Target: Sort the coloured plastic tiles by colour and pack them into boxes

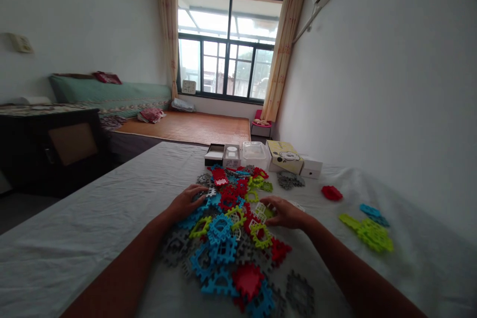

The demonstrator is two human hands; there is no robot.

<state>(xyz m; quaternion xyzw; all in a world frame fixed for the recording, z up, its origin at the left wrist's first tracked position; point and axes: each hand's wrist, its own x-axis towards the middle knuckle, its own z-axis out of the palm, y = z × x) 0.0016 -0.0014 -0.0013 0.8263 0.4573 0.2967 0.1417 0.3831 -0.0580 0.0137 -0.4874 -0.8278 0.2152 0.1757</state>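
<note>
A heap of toothed plastic building tiles (227,238) in red, blue, green, grey and white lies on a table under a white cloth (93,228). My left hand (188,201) rests palm down on the heap's left side, fingers curled over blue and grey tiles. My right hand (285,212) lies on the heap's right side, its fingertips pinched on a white tile (261,208). Sorted tiles lie apart on the right: a red one (331,193), blue ones (373,213), a green group (367,233) and a grey group (289,180).
Small boxes stand at the table's far edge: a dark open box (214,154), a white box (231,155), a clear container (254,153) and a yellow carton (285,156). Beyond are a bed with a bamboo mat (186,126), a dark cabinet (52,149) and a window (227,44).
</note>
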